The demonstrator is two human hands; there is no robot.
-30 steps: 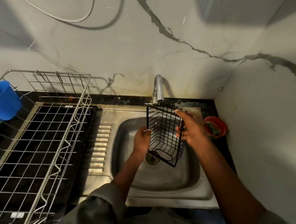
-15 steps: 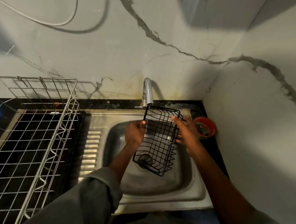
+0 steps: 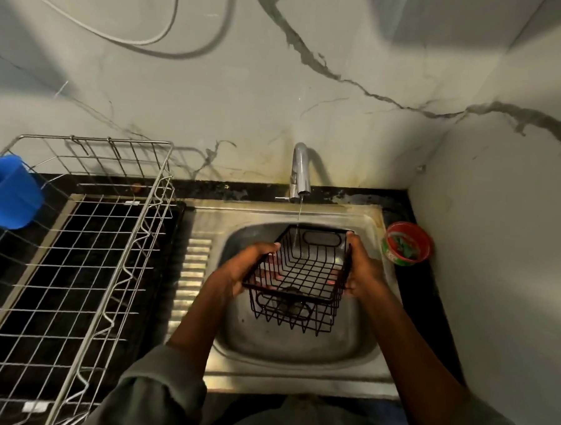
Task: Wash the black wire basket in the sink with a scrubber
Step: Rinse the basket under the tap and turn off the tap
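The black wire basket (image 3: 303, 278) is held level over the steel sink (image 3: 298, 349), its open side up. My left hand (image 3: 247, 269) grips its left wall, fingers under the base. My right hand (image 3: 362, 272) grips its right wall. A thin stream of water runs from the tap (image 3: 300, 174) into the far end of the basket. A red bowl (image 3: 407, 243) holding something green, possibly the scrubber, sits on the counter to the right of the sink.
A large steel wire dish rack (image 3: 75, 266) fills the black counter on the left, with a blue plastic container (image 3: 9, 191) at its far left. Marble walls close in behind and on the right. The sink drain (image 3: 289, 305) shows through the basket.
The basket has turned from tilted on end to level, open side up, and moved lower into the sink. Both hands shifted to its side walls. Water now runs from the tap.
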